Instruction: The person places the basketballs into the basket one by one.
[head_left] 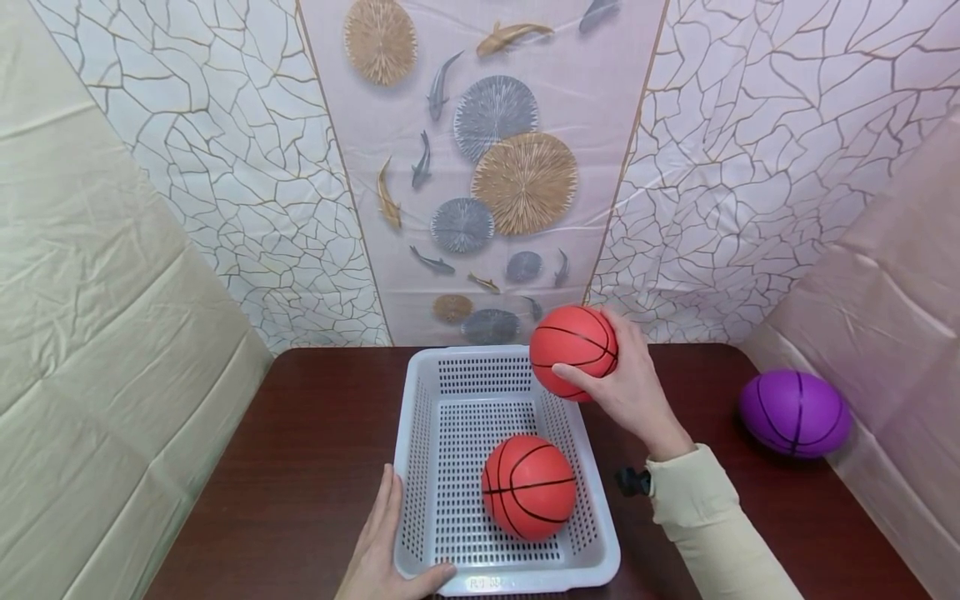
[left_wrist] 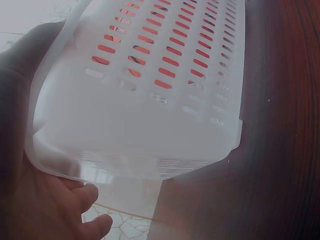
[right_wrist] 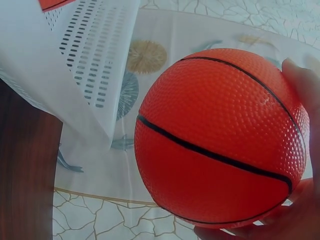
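A light grey perforated plastic basket (head_left: 506, 581) stands on the dark table, with a red toy basketball (head_left: 528, 487) in its near right part. My left hand (head_left: 386, 550) rests at the basket's near left corner. Its thumb lies over the front rim, and its fingers stretch along the outside of the left wall. In the left wrist view, the fingertips (left_wrist: 100, 227) show beyond the basket's edge. My right hand (head_left: 630, 383) grips a second red basketball (right_wrist: 215, 140) above the basket's far right rim, thumb on the near side and other fingers partly hidden behind.
A purple ball (head_left: 797, 414) shaped like a rugby ball lies at the table's right side, by the beige cloth wall. A patterned cloth (head_left: 495, 275) hangs behind the table (head_left: 300, 467). A small black object (head_left: 633, 482) sits at the right cuff.
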